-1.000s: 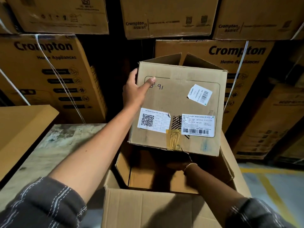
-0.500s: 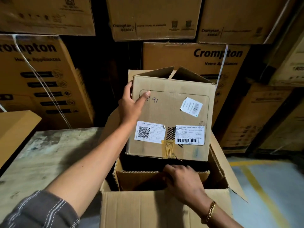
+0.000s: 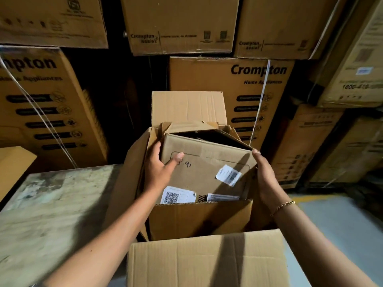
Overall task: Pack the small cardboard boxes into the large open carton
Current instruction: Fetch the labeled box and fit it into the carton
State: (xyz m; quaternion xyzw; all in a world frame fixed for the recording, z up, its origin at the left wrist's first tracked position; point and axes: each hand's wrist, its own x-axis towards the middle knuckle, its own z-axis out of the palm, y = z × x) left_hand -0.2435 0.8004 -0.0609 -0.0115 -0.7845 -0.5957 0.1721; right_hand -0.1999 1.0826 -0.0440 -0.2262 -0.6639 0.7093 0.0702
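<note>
A small cardboard box (image 3: 207,162) with white labels and handwritten numbers sits tilted, partly down inside the large open carton (image 3: 207,262). Its top flaps are loose and its lower part is hidden behind the carton's inner flap. My left hand (image 3: 159,168) grips the box's upper left corner, thumb across its front face. My right hand (image 3: 265,179) presses flat against the box's right side, fingers at its top right corner. The carton's far flap (image 3: 186,106) stands upright behind the box.
A worn grey tabletop (image 3: 51,214) lies to the left of the carton. Stacked printed appliance cartons (image 3: 238,83) form a wall close behind and to both sides. A tan box corner (image 3: 12,162) pokes in at far left. Grey floor with a yellow line (image 3: 331,214) is at right.
The small box has dropped from above the carton down into it. My right hand left the carton's inner flap and now holds the box's right side.
</note>
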